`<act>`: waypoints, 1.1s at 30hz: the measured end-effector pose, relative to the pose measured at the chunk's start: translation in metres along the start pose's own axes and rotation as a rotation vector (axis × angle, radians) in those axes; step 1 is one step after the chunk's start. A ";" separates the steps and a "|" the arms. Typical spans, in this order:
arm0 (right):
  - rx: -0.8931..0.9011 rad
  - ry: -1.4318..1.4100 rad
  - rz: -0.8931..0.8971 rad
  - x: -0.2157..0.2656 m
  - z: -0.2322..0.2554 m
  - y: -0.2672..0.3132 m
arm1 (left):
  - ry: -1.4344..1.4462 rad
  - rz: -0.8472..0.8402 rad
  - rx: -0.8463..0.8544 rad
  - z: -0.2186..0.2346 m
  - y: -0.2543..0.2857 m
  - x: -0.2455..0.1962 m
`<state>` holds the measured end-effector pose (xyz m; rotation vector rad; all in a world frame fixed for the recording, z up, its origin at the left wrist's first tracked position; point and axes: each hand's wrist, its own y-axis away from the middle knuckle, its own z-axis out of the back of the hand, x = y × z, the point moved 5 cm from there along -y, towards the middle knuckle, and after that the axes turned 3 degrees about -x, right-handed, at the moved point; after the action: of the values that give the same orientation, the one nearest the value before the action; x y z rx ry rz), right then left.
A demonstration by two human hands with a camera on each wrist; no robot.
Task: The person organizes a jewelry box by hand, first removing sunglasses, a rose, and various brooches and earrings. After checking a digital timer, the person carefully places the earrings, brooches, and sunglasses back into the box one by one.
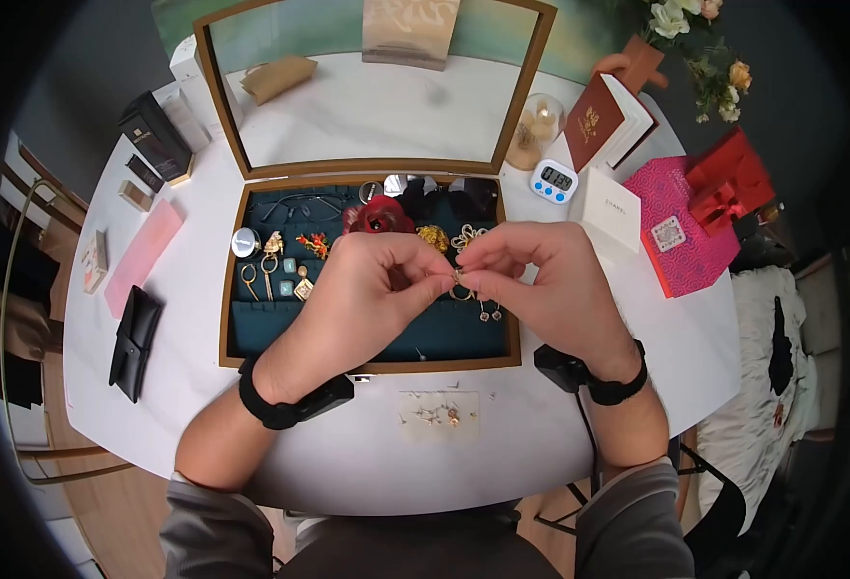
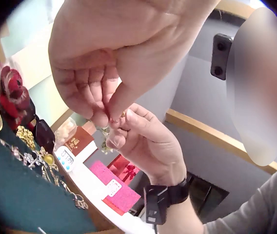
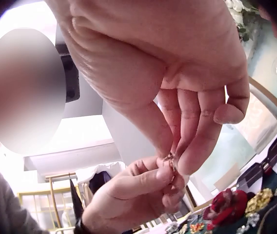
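Note:
Over the front right of an open jewelry box (image 1: pixel 515 328), my two hands meet at the fingertips. My left hand (image 1: pixel 367 289) pinches a small gold-coloured piece of jewelry (image 3: pixel 168 157) between thumb and index finger. From the other side my right hand (image 1: pixel 555 275) pinches the same piece, thumb and forefinger closed at it. Fingertips cover most of it, and I cannot tell its exact kind. Below hang drop earrings (image 1: pixel 485 315) inside the box. A red fabric flower (image 1: pixel 378 214) and a gold brooch (image 1: pixel 431 238) lie behind the hands.
A clear sheet with several small earrings (image 1: pixel 454 417) lies before the box. Left are a black pouch (image 1: pixel 136 343) and a pink case (image 1: pixel 145 258). Right stand a timer (image 1: pixel 553 181), a white card (image 1: pixel 608 209), a red book (image 1: pixel 599 124) and a pink box (image 1: pixel 690 241). The glass lid (image 1: pixel 229 96) stands raised.

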<state>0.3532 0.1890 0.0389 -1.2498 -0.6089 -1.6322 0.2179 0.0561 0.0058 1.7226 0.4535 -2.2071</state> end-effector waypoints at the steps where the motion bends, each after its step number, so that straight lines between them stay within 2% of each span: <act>1: -0.005 0.094 0.042 0.001 0.001 0.002 | -0.103 -0.051 -0.022 -0.001 0.002 -0.003; 2: -0.006 0.086 0.032 0.000 0.001 0.005 | -0.103 -0.041 -0.015 -0.004 0.003 -0.002; 4: 0.038 0.223 0.025 0.000 0.000 0.007 | -0.240 -0.190 -0.041 -0.008 0.005 -0.008; 7: 0.063 0.265 -0.015 0.000 0.000 0.008 | -0.253 -0.238 -0.038 -0.014 0.005 -0.005; 10: 0.085 0.397 0.055 -0.004 -0.002 0.007 | -0.279 -0.241 -0.046 -0.018 0.004 -0.002; 14: 0.098 0.454 0.044 -0.017 -0.003 0.006 | -0.329 -0.175 -0.012 -0.020 0.004 0.004; 16: 0.096 0.686 0.166 -0.023 -0.005 0.005 | -0.456 -0.226 0.020 -0.022 0.003 0.007; 19: 0.120 0.803 0.196 -0.035 -0.013 0.007 | -0.622 -0.284 0.061 -0.025 0.006 0.016; 22: 0.156 0.883 0.198 -0.045 -0.022 0.009 | -0.703 -0.209 0.138 -0.029 0.009 0.019; 33: 0.192 0.969 0.234 -0.048 -0.033 0.011 | -0.750 -0.212 0.217 -0.037 0.013 0.025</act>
<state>0.3495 0.1755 -0.0192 -0.2753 -0.0002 -1.6889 0.2499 0.0593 -0.0276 0.8229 0.2150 -2.9104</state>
